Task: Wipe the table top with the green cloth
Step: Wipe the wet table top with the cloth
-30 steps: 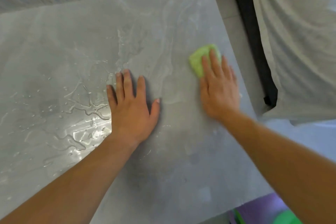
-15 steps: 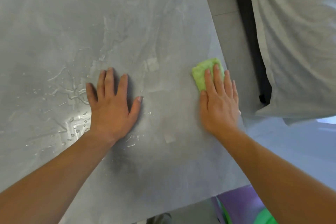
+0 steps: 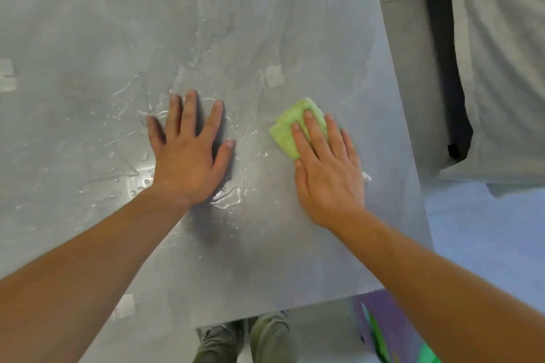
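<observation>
A grey table top (image 3: 88,38) fills most of the view, wet with droplets and small puddles around the middle. My right hand (image 3: 327,168) lies flat on the folded green cloth (image 3: 287,130) and presses it onto the table, fingers over its near half. About a hand's width to the left, my left hand (image 3: 188,156) rests flat on the table, fingers spread, holding nothing. A puddle (image 3: 227,197) glistens between the two wrists.
The table's right edge (image 3: 413,156) runs just right of my right hand. Beyond it lie grey fabric (image 3: 501,68) and a dark strap (image 3: 445,68). Below the near edge I see shoes (image 3: 244,339) and a purple and green item (image 3: 392,333).
My right hand has slid the green cloth leftward, away from the table's right edge and closer to my left hand. The view has shifted, showing the near edge and shoes.
</observation>
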The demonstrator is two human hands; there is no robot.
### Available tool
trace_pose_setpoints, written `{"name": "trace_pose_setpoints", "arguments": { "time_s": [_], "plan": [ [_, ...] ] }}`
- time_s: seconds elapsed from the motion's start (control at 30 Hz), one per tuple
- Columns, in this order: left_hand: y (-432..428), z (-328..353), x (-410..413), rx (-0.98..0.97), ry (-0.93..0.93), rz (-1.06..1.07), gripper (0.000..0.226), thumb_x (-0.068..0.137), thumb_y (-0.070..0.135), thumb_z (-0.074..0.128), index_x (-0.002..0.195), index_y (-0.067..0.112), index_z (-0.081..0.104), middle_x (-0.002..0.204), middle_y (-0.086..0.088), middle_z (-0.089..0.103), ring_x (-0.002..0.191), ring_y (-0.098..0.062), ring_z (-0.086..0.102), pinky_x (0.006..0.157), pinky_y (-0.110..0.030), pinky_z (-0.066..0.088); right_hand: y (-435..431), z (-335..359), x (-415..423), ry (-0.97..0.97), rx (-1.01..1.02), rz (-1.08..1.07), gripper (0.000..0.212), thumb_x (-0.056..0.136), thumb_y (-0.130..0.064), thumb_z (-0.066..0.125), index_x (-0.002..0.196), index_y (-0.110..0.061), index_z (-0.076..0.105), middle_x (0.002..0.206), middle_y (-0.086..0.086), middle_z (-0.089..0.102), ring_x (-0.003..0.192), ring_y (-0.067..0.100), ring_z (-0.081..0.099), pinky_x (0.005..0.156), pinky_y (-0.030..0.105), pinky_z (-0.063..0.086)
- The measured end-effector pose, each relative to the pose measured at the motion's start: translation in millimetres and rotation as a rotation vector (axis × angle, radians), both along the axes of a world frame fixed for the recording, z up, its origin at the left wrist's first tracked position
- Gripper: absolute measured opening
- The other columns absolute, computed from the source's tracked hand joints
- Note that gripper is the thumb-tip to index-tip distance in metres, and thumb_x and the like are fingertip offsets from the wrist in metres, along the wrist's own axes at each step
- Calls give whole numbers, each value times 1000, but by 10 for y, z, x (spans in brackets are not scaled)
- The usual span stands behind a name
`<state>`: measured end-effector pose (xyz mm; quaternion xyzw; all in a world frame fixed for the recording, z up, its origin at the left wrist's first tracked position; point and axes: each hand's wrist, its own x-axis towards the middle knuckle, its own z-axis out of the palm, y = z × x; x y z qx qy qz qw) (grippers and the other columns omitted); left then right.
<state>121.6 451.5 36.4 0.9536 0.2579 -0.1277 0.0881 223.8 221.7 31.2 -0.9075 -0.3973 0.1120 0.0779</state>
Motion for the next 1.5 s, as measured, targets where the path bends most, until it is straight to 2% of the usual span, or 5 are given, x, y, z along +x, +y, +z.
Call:
{"name": "trace_pose_setpoints", "arguments": {
  "time_s": [0.23, 0.9, 1.1, 1.3, 1.5],
  "plan": [
    [5, -85, -36, -22, -57, -1, 65, 99, 61, 17, 159, 36, 8, 168, -9, -3, 153, -31, -10, 117, -63, -5, 922, -61, 779, -32, 37, -243, 59, 102, -34, 26, 159, -22, 20, 169, 3, 12, 154, 38, 12, 124, 50, 13],
    [122, 26, -57, -417, -331, 179, 79, 84, 21, 34, 158, 15, 6, 166, -2, 14, 153, -11, -4, 119, -46, -16, 756, 46, 9, -14, -81, 332, 61, 99, -32, 31, 159, -24, 24, 168, 0, 16, 155, 33, 14, 126, 49, 11],
    [121, 5, -70, -445, -366, 175, 84, 80, 19, 36, 158, 14, 6, 166, -3, 13, 152, -10, -5, 118, -44, -18, 1161, 3, 198, -21, 1, 16, 65, 94, -32, 27, 159, -25, 25, 169, -1, 13, 155, 34, 12, 125, 51, 10],
    [93, 22, -87, -362, -342, 136, 70, 90, 23, 35, 157, 16, 16, 165, -6, 16, 154, -20, 1, 119, -52, -10, 411, 24, -369, 29, 12, 188, 63, 94, -29, 40, 157, -25, 33, 167, -2, 22, 155, 30, 16, 125, 51, 13],
    [-237, -3, -248, -193, -220, -32, 63, 99, 44, 30, 157, 23, 20, 167, -11, 8, 154, -29, -3, 119, -57, -1, 448, 32, 293, -1, 18, -193, 65, 95, -30, 32, 159, -25, 26, 169, 0, 15, 155, 33, 12, 126, 50, 7]
  ]
}}
